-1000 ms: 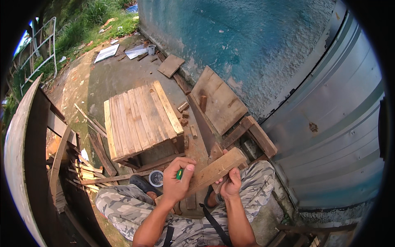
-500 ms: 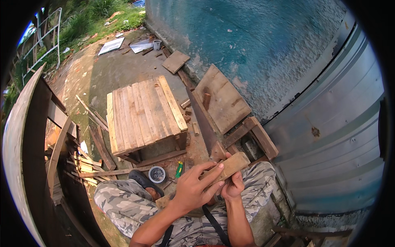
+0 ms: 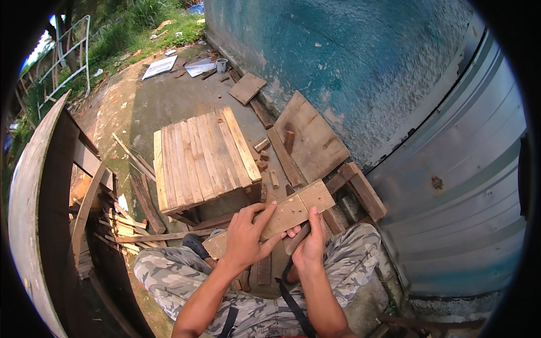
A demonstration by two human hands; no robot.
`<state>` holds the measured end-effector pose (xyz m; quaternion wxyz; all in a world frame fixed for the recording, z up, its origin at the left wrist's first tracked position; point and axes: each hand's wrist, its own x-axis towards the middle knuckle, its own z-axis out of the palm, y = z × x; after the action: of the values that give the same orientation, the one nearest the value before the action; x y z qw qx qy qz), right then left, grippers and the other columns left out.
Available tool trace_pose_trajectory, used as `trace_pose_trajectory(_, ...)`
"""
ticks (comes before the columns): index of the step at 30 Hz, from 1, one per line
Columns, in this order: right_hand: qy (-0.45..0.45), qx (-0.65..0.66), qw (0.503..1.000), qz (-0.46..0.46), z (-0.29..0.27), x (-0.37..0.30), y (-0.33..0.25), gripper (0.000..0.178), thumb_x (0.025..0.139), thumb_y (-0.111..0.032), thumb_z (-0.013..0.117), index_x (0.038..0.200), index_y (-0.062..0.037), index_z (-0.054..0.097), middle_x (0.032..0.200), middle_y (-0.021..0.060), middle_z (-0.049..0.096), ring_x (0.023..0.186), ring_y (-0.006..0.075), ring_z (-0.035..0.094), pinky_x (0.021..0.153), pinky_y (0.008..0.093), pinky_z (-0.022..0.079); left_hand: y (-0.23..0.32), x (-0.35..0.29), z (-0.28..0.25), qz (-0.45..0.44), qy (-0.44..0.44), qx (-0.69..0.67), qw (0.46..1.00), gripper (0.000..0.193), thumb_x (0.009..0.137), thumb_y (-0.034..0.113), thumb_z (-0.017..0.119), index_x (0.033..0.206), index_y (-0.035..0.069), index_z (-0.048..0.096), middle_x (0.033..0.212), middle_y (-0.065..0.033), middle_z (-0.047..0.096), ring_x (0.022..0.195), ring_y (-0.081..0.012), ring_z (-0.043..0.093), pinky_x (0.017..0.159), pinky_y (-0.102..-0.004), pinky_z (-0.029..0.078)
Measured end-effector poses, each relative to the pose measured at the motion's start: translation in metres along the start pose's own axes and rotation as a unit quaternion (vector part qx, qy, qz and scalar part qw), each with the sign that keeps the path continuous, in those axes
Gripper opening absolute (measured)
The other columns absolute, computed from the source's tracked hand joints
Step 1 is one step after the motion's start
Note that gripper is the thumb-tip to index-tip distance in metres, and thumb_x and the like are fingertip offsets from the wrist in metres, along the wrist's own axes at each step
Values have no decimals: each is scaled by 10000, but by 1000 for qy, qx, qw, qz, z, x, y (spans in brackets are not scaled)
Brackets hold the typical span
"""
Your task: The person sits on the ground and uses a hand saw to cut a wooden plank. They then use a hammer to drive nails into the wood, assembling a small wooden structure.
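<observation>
A flat wooden board [image 3: 284, 213], with a dark line drawn across it near its far end, lies slanted above my lap. My left hand [image 3: 248, 234] grips its middle, fingers over the top face and thumb along the near edge. My right hand [image 3: 308, 245] is closed around the dark brown handle of a handsaw [image 3: 297, 239], just under the board's near edge; its thumb rests against the board. The saw's blade is hidden by the board.
A slatted wooden box [image 3: 203, 160] stands ahead of my knees. To its right lie wood offcuts [image 3: 262, 152], and a square panel [image 3: 310, 138] leans by the blue wall [image 3: 349, 62]. Metal sheeting [image 3: 451, 186] rises on the right; a curved plywood piece [image 3: 28, 208] stands left.
The board has turned flatter and extends farther left across my lap. The saw blade, which pointed away in sight beyond the board, is now hidden. The board covers the green-handled tool and most of the pail.
</observation>
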<state>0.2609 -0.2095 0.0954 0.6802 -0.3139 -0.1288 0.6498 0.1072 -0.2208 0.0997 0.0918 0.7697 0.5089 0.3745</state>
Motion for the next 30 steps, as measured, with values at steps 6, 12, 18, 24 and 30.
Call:
trace_pose_trajectory(6, 35, -120, 992, -28, -22, 16, -12, 395, 1038, -239, 609, 1355, -40, 483, 801, 27, 562, 566, 82, 474, 507, 241, 428, -61, 36, -11, 35, -43, 97, 994, 670, 880, 341, 711, 1433, 12, 527, 1197, -183, 610, 1036, -350, 593, 885, -444, 481)
trace_pose_trajectory(12, -51, -229, 961, -148, -66, 4, -44, 699, 952, -28, 560, 1591, -61, 280, 768, 33, 541, 549, 76, 462, 492, 213, 400, -136, 92, -1, 0, -156, 208, 966, 617, 948, 385, 565, 1430, 8, 495, 1104, -204, 598, 1042, -366, 599, 899, -446, 487)
trace_pose_trajectory(18, -138, -359, 918, -94, -96, -27, -56, 688, 909, -51, 581, 1541, 60, 334, 798, 58, 636, 608, 81, 543, 577, 220, 456, -200, 108, 29, -6, -225, 205, 953, 661, 877, 422, 583, 1385, 8, 500, 1120, -215, 587, 1064, -389, 593, 922, -470, 483)
trace_pose_trajectory(24, -178, -477, 855, -98, -96, -43, -25, 635, 880, -61, 630, 1474, 77, 451, 863, 96, 704, 682, 120, 654, 649, 267, 533, -217, 108, 41, -27, -223, 196, 954, 737, 827, 533, 634, 1326, -2, 544, 1151, -219, 600, 1119, -390, 581, 958, -479, 474)
trace_pose_trajectory(30, -188, -539, 807, -150, -91, -33, -11, 604, 869, -46, 629, 1441, 84, 487, 946, 179, 733, 738, 210, 728, 691, 305, 561, -208, 116, 45, -45, -215, 163, 962, 767, 830, 600, 663, 1280, -15, 577, 1149, -215, 615, 1095, -392, 600, 950, -479, 488)
